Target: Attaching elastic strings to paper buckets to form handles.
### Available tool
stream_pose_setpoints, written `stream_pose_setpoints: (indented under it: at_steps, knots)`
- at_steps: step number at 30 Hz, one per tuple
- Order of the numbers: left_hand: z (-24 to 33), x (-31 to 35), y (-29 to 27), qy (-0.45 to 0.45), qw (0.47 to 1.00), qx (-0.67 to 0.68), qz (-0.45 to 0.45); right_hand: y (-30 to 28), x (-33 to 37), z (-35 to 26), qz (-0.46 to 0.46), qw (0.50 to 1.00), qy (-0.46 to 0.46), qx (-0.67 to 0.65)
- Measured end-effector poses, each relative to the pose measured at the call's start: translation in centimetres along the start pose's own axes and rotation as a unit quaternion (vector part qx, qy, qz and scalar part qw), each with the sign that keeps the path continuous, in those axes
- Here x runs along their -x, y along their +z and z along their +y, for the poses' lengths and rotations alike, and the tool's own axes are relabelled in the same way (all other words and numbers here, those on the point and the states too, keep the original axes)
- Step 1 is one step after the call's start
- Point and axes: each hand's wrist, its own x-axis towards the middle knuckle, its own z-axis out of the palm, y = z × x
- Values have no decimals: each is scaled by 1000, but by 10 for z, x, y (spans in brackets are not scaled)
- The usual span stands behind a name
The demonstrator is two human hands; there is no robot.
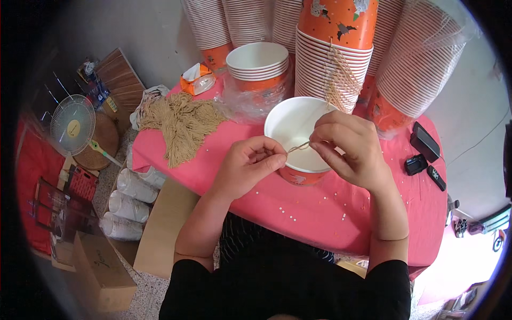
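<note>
A thin tan cord is stretched between my two hands, just above the mouth of a paper bucket. My left hand pinches one end between thumb and fingertips, by the bucket's left rim. On the other side my right hand pinches the cord too and partly covers the rim. The bucket is white inside and orange outside, upright on the pink tablecloth. Behind it rises a tall stack of nested buckets, with many tan cords hanging down its side. A heap of loose cords lies at the left.
A short bucket stack stands at the back in loose plastic; more wrapped stacks line the wall. An orange tissue pack sits at the far left. Black gadgets lie at the right. Small pale dots speckle the cloth. Cartons stand on the floor.
</note>
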Motion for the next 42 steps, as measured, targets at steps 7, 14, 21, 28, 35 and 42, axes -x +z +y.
stream_pose_setpoints:
  at_steps: [7, 14, 21, 28, 35, 42]
  knots:
    - [-7, 3, 0, -43, 994, 103, -14, 13, 3, -3, -50, 998, 34, -34]
    - [-5, 9, 7, -65, 989, 131, 3, 22, 5, -3, -69, 995, 39, -55]
    - [-5, 9, 10, -72, 982, 176, -3, 24, 6, -3, -61, 997, 34, -41]
    - [-10, 10, 16, 31, 997, -7, 63, 23, 7, -3, -95, 988, 70, -100]
    - [-13, 12, 20, 139, 984, -81, 70, 24, 11, -3, -137, 947, 177, -229]
    - [-11, 11, 23, 227, 948, -197, 106, 23, 13, -1, -171, 885, 262, -343]
